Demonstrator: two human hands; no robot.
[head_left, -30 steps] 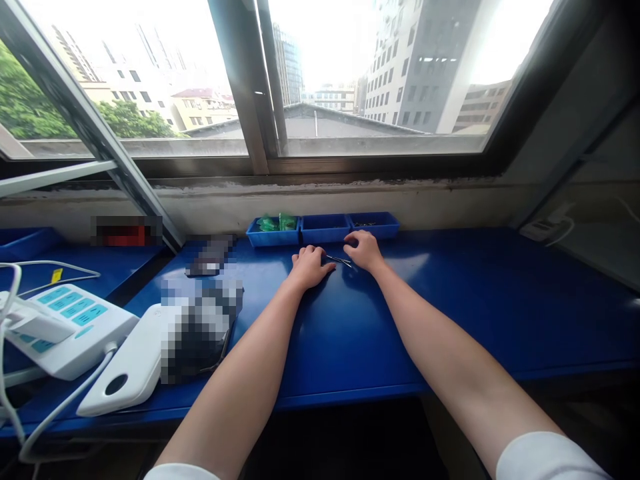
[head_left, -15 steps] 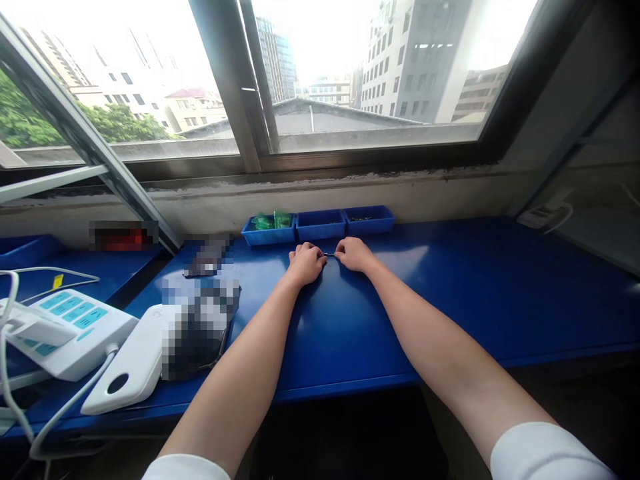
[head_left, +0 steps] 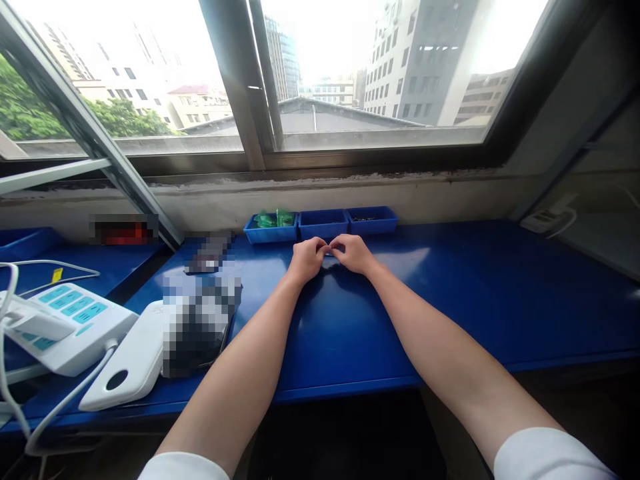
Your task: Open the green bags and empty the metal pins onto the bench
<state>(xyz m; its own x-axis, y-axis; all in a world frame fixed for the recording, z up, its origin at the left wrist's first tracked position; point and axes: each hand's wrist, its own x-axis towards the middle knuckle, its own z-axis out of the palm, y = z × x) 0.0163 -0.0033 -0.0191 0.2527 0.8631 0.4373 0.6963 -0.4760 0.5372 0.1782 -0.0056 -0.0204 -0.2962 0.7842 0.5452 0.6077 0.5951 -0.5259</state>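
Observation:
Above the blue table, my left hand (head_left: pixel 307 259) is closed, its thumb and fingers pinched together. My right hand (head_left: pixel 351 253) is pinched too, its fingertips meeting or nearly meeting those of the left. A small thin piece (head_left: pixel 329 253) shows slightly between the fingertips; most of it is hidden and its kind is too small to tell. Just beyond the hands stand three blue bins: the left bin (head_left: pixel 271 234) with green plastic packets (head_left: pixel 275 218), the middle bin (head_left: pixel 323 229) partly behind the hands, and the right bin (head_left: pixel 373 224) with small dark parts.
The blue table (head_left: pixel 345 347) runs below the window. At left lie a white power strip (head_left: pixel 75 327) with cables, a white power bank-like device (head_left: pixel 127 363) and blurred-out items. A metal shelf post (head_left: pixel 100 127) slants up at left; a white socket (head_left: pixel 543 217) sits far right.
Both hands have lifted slightly from the tabletop and come closer together. The thin dark piece, visible between them before, is now mostly covered by fingers. The view has shifted slightly.

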